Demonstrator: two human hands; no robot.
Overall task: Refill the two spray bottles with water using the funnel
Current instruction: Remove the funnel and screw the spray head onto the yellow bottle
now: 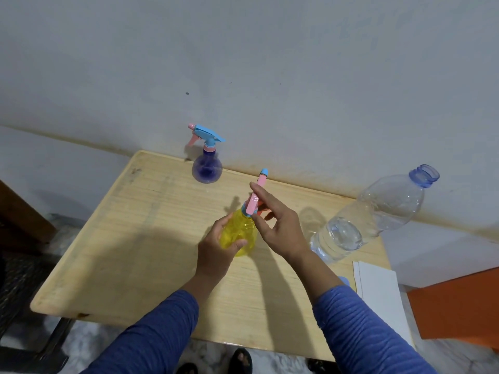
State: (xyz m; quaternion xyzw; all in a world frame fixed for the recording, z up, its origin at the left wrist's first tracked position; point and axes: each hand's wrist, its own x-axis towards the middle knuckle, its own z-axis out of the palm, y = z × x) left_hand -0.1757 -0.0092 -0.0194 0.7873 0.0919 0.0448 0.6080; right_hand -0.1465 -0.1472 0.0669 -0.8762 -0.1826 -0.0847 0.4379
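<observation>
The left hand (218, 244) holds the yellow bottle (239, 233) while the right hand (278, 225) grips its spray head (256, 195), so refilling seems barely begun; the purple bottle (206, 168) stands capped, no funnel visible.

Ribbed blue long sleeves (151, 338) (dark sandals (242, 360) below)

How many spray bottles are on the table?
2. A purple spray bottle stands at the table's far edge by the wall; a yellow spray bottle is mid-table, held by both hands. None seems hidden.
</observation>
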